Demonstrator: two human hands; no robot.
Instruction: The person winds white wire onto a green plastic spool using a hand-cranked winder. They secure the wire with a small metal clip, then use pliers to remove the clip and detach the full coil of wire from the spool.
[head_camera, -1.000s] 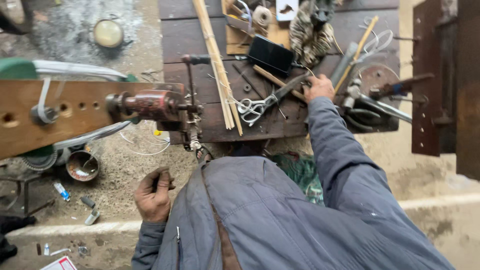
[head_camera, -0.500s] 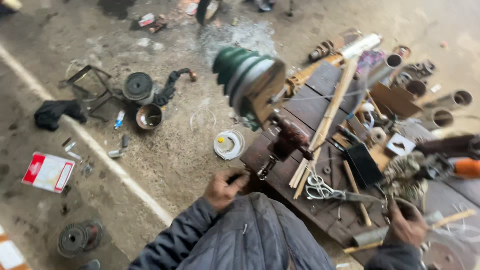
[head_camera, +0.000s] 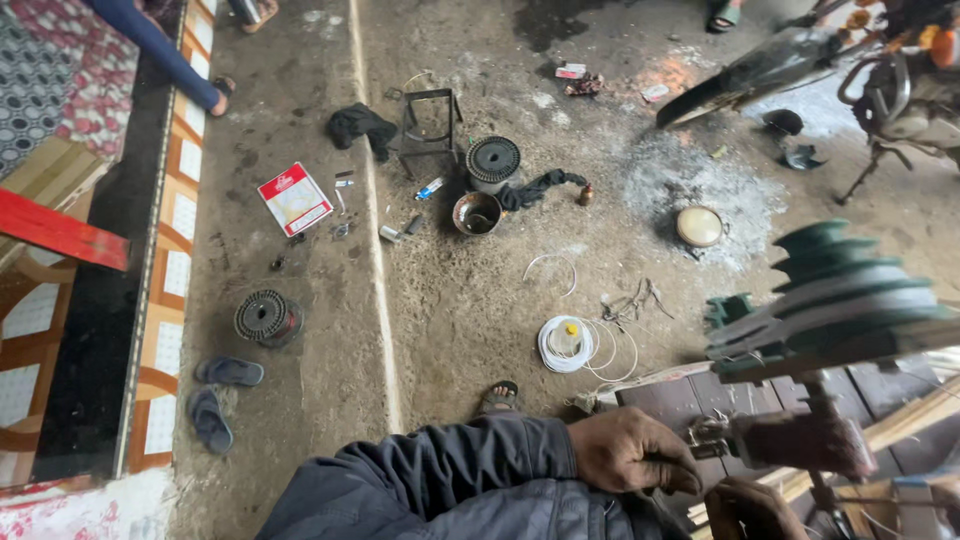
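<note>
The person's left hand (head_camera: 632, 452) is curled shut, and its fingers pinch a small metal piece (head_camera: 708, 436) at the end of a reddish, rusty machine part (head_camera: 815, 442). That part sits at the left edge of a dark wooden bench (head_camera: 690, 400), under a big green stepped pulley (head_camera: 835, 290). The right hand (head_camera: 752, 510) is low down at the bottom edge of the view, just under the rusty part. Only some of it shows, so it is hard to tell if it is open or closed. The two hands are close together. A dark grey sleeve (head_camera: 450, 480) covers the left arm.

The floor (head_camera: 470, 300) is dirty grey concrete. Near the bench lies a white coil of wire (head_camera: 566, 343). Further off sit a rusty tin bowl (head_camera: 477, 213), a black round spool (head_camera: 493, 160) and a black rag (head_camera: 540, 187). A second spool (head_camera: 267, 317) lies near the left side of the floor, with a pair of blue-grey slippers (head_camera: 218, 395) close by. A red and white box (head_camera: 294, 198) lies flat on the floor.
</note>
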